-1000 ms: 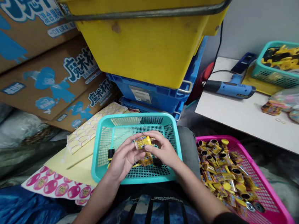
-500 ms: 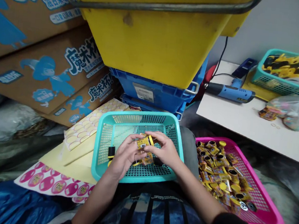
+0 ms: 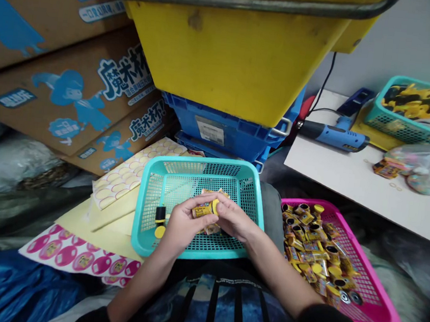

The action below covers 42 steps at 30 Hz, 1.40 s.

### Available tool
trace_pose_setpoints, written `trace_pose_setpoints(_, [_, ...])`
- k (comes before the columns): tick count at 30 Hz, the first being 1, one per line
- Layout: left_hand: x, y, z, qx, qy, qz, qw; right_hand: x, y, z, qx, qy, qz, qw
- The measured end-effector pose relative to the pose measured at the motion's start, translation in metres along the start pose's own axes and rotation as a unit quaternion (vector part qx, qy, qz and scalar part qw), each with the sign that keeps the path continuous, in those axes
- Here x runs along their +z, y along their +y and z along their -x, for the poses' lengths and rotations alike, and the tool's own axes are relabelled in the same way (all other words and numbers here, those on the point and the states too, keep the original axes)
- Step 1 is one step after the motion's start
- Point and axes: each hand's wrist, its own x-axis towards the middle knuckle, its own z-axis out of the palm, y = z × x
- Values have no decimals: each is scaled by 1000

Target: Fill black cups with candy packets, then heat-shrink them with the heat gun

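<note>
Both hands meet over the teal mesh basket (image 3: 145, 200) on my lap. My left hand (image 3: 181, 225) and my right hand (image 3: 234, 219) are closed together on a small yellow printed tube (image 3: 204, 209), held sideways between the fingertips. More small yellow pieces (image 3: 211, 228) lie in the basket under my hands. A small black and yellow cap piece (image 3: 160, 220) lies at the basket's left side. To my right, a pink mesh basket (image 3: 372, 305) holds several more yellow tubes (image 3: 315, 248).
Sticker sheets lie left of the teal basket: pale yellow round ones (image 3: 128, 177) and pink round ones (image 3: 74, 256). Blue crates (image 3: 222, 128) under a yellow bin (image 3: 234, 55) stand ahead, cardboard boxes (image 3: 72, 89) at left. A white table (image 3: 352, 170) at right carries a blue power tool (image 3: 336, 135) and another teal basket (image 3: 412, 107).
The hands have lowered slightly toward the basket floor and turned the yellow tube from tilted to lying sideways. The view has shifted a little.
</note>
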Motion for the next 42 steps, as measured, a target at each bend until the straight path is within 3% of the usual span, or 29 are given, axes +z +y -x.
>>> trace_pose_setpoints(5, [0, 2, 4, 30, -15, -47, 998, 0, -2, 1, -11, -44, 1, 999])
trace_pose_setpoints(10, [4, 1, 7, 1, -9, -63, 998, -9, -6, 0, 9, -60, 5, 998])
trace_pose_setpoints(17, [1, 3, 10, 2, -56, -5, 998, -9, -3, 7, 26, -56, -49, 997])
trace_pose_setpoints(21, [-3, 2, 11, -13, -47, -25, 999, -6, 0, 8, 39, -49, -36, 997])
trace_pose_setpoints(29, [-4, 8, 9, 26, -66, -115, 991, -15, 3, 5, -32, -82, 42, 995])
trace_pose_setpoints(32, [-3, 7, 8, 43, -57, -131, 989, -12, 1, 7, -47, -46, 97, 993])
trace_pose_setpoints(36, [-4, 7, 10, 114, -10, -198, 974, -1, -1, 16, -109, 68, 159, 979])
trace_pose_setpoints(39, [-12, 7, 15, 55, -68, -119, 989, 0, 0, 25, -109, 135, 162, 971])
trace_pose_setpoints(42, [-22, 7, 16, 0, -110, -68, 992, -3, -2, 32, -119, 138, 156, 971])
